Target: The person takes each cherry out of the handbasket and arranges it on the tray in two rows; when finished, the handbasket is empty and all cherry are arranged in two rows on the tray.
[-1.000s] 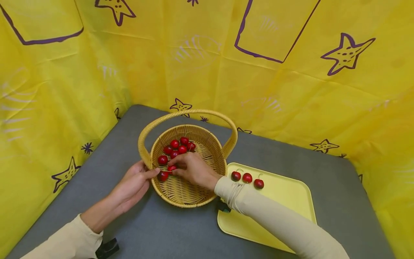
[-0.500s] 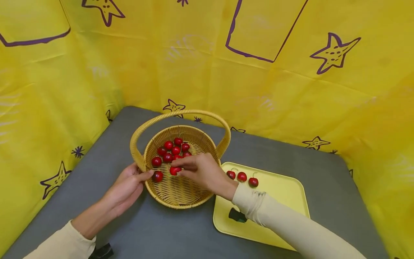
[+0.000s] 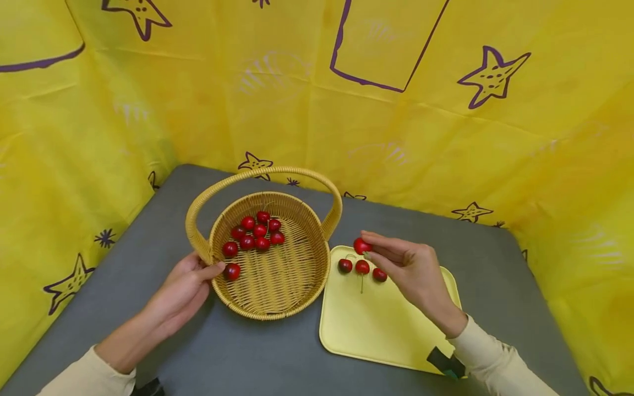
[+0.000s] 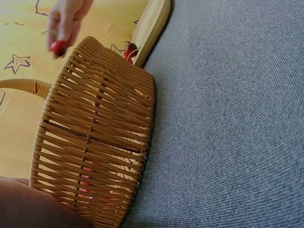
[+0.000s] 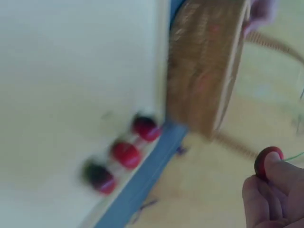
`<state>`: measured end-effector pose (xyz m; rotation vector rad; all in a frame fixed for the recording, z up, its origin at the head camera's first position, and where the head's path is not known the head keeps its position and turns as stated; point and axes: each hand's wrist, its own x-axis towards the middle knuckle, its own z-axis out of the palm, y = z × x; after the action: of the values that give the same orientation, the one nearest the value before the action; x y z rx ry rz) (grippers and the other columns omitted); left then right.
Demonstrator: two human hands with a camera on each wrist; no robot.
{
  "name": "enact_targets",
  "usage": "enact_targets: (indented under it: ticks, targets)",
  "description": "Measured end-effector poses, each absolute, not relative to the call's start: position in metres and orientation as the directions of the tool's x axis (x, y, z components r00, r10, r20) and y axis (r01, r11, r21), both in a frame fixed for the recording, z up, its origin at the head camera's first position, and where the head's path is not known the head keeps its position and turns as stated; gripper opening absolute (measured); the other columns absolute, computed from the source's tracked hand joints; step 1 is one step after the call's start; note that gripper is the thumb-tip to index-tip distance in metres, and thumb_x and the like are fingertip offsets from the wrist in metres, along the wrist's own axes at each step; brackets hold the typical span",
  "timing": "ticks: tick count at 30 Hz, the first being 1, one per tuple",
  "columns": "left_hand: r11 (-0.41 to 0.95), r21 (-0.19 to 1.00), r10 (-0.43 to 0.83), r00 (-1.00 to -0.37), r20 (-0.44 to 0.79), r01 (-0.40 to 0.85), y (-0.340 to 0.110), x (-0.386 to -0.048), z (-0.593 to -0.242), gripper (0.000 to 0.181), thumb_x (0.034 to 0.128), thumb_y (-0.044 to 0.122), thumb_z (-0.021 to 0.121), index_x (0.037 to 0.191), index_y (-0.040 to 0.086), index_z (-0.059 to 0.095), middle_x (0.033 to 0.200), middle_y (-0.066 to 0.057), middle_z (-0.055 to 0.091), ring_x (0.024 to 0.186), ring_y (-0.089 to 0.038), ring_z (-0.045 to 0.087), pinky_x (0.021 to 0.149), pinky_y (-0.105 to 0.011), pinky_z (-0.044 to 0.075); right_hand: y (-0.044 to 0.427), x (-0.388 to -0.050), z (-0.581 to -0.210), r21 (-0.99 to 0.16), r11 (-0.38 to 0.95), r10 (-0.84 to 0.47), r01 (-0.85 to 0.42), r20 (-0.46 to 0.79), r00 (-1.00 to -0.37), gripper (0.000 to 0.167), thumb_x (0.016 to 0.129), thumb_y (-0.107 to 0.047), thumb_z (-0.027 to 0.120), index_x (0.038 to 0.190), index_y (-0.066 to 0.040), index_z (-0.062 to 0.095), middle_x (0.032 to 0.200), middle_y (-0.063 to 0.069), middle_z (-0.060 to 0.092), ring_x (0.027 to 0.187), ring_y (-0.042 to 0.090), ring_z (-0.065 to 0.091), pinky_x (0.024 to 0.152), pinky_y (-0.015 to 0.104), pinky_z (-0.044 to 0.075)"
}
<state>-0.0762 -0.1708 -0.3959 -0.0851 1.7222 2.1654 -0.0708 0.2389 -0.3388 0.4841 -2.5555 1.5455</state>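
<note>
A round wicker basket point(image 3: 324, 275) with a tall handle holds several red cherries point(image 3: 260, 230) toward its back left. My left hand point(image 3: 180, 291) grips the basket's left rim, thumb over the edge beside a lone dark cherry point(image 3: 231, 271). Over the back of the yellow tray point(image 3: 376, 330), my right hand point(image 3: 416, 272) pinches one red cherry point(image 3: 362, 246) between thumb and fingers; in the right wrist view that cherry point(image 5: 267, 161) shows a green stem. Three cherries point(image 3: 362, 267) lie in a row on the tray below it.
The tray stands on the grey table point(image 3: 238, 352), close to the basket's right side. Yellow cloth point(image 3: 277, 121) with drawn starfish hangs behind and at both sides. The basket handle point(image 3: 269, 171) arches over the basket's back.
My right hand has moved right, out of the basket to above the tray, with a cherry pinched in its fingers. My left hand has kept hold of the basket rim.
</note>
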Motion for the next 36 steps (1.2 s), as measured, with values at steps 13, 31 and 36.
enact_targets:
  ticks: [13, 31, 36]
  targets:
    - [-0.168, 0.935, 0.266, -0.927, -0.263, -0.313, -0.174, -0.079, -0.398, 0.073, 0.1108, 0.006, 0.049, 0.166, -0.002, 0.002, 0.173, -0.013, 0.009, 0.159, -0.022, 0.004, 0.13, -0.038, 0.01, 0.322, -0.05, -0.388, -0.8, 0.577, -0.023, -0.164, 0.185, -0.983, 0.039, 0.092, -0.004, 0.08, 0.13, -0.011, 0.076, 0.128, 0.007, 0.075, 0.103, 0.005, 0.075, 0.081, 0.021, 0.06]
    - [-0.187, 0.929, 0.281, -0.924, -0.259, -0.318, -0.173, -0.081, -0.398, 0.076, 0.1109, 0.004, 0.048, 0.166, -0.001, -0.003, 0.174, -0.014, 0.002, 0.16, -0.023, -0.003, 0.13, -0.046, -0.002, 0.329, -0.061, -0.419, -0.819, 0.564, -0.056, -0.11, 0.095, -0.994, 0.034, 0.091, -0.002, 0.081, 0.125, -0.004, 0.077, 0.122, 0.014, 0.076, 0.108, 0.028, 0.075, 0.082, 0.021, 0.06]
    - [-0.185, 0.93, 0.28, -0.924, -0.26, -0.318, -0.173, -0.08, -0.398, 0.074, 0.1109, 0.004, 0.048, 0.166, -0.002, -0.002, 0.174, -0.014, 0.003, 0.159, -0.023, -0.003, 0.13, -0.046, -0.001, 0.329, -0.062, -0.423, -0.813, 0.574, -0.074, -0.094, 0.063, -0.995, 0.035, 0.09, -0.002, 0.082, 0.125, -0.003, 0.077, 0.12, 0.015, 0.076, 0.108, 0.028, 0.075, 0.082, 0.023, 0.06]
